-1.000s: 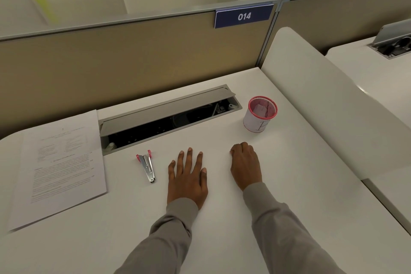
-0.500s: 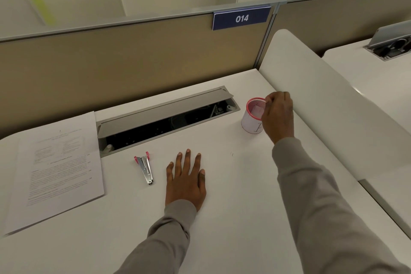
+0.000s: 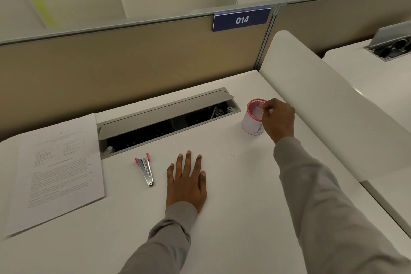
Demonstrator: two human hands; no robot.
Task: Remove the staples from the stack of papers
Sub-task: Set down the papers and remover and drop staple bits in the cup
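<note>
The stack of papers lies flat at the left of the white desk. A metal staple remover with pink grips lies to its right. My left hand rests flat on the desk just right of the remover, fingers straight and spread. My right hand hovers at the right rim of a pink mesh cup lined with white paper, with its fingertips pinched together over the opening. Anything between them is too small to see. Tiny loose staples lie on the desk between my hands.
An open grey cable tray runs along the back of the desk. Behind it stands a tan partition with a blue "014" sign. A white rounded divider borders the desk on the right.
My right hand lifted off the desk beside my left hand and travelled right and back to the pink cup, where it now hovers. My left hand stayed flat.
</note>
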